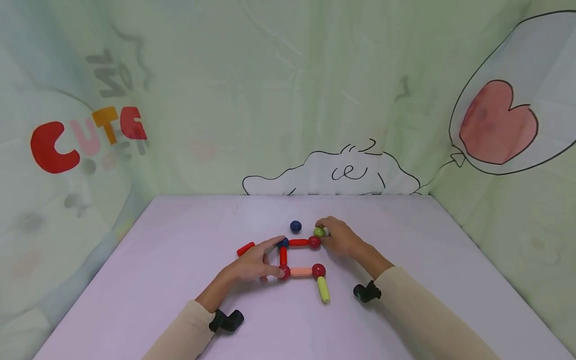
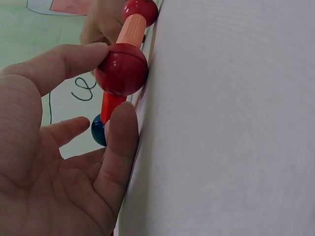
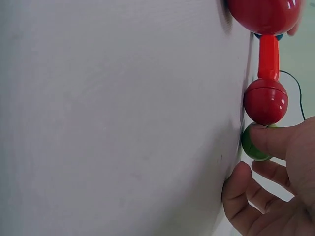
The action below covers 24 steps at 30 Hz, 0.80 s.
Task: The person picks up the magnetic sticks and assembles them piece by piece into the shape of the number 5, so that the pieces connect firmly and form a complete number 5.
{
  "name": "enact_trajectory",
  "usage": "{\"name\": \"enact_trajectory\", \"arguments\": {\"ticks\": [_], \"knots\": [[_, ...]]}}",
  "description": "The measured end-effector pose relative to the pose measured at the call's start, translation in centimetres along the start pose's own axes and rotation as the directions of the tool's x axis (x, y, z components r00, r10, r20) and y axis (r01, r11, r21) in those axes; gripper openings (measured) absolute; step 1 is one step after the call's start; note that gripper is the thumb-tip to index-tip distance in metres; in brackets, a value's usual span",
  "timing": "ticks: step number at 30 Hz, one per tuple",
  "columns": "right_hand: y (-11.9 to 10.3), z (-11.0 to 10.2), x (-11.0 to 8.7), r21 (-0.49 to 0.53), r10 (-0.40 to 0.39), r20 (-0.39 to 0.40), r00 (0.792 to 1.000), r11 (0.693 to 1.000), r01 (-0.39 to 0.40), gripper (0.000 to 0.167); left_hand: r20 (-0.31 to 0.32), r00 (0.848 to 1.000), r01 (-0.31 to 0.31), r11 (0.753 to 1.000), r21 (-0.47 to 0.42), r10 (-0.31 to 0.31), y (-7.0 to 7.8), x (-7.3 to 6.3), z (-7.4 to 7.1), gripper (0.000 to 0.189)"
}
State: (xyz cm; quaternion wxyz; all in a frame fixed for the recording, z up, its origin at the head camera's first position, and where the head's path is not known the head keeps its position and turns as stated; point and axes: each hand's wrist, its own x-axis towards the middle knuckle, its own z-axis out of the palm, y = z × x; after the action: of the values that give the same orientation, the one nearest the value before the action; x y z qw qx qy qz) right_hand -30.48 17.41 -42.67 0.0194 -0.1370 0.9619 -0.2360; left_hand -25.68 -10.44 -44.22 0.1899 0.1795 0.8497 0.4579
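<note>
Red and blue balls joined by rods form an open frame on the table. My left hand (image 1: pixel 254 262) spans its left side, the thumb touching the lower-left red ball (image 2: pixel 122 70) and the index finger at the blue corner ball (image 1: pixel 283 243). A red rod (image 1: pixel 283 256) joins those two balls. My right hand (image 1: pixel 340 237) pinches a green ball (image 1: pixel 319 232) right beside the upper-right red ball (image 3: pixel 266 102), which sits on the end of another red rod (image 1: pixel 298 242). Along the bottom, a salmon rod (image 1: pixel 301 272) leads to a red ball (image 1: pixel 318 270) with a yellow-green rod (image 1: pixel 323 290).
A loose blue ball (image 1: pixel 295 226) lies behind the frame. To the left is a red rod (image 1: pixel 245 249), and a pinkish piece (image 1: pixel 263 278) shows partly under the left hand. Printed fabric walls surround the pale table (image 1: pixel 180 225) at the back and sides.
</note>
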Motion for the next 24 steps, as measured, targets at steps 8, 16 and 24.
{"name": "enact_trajectory", "arguments": {"ticks": [8,16,24], "knots": [[0.4,0.0,-0.2,0.023,0.006,-0.006,1.0,1.0,-0.006,0.041,0.009,0.999,-0.047,0.999,-0.004,0.047,-0.3,0.0,0.1,0.078],[0.7,-0.1,-0.4,0.021,-0.014,-0.018,1.0,1.0,0.015,0.037,0.0,0.997,-0.078,0.996,0.035,0.078,-0.1,0.1,0.2,0.056],[0.9,-0.5,-1.1,0.071,-0.019,-0.048,0.999,0.997,0.023,0.03,0.003,0.996,-0.086,0.995,0.041,0.086,-0.2,0.2,0.2,0.053]]}}
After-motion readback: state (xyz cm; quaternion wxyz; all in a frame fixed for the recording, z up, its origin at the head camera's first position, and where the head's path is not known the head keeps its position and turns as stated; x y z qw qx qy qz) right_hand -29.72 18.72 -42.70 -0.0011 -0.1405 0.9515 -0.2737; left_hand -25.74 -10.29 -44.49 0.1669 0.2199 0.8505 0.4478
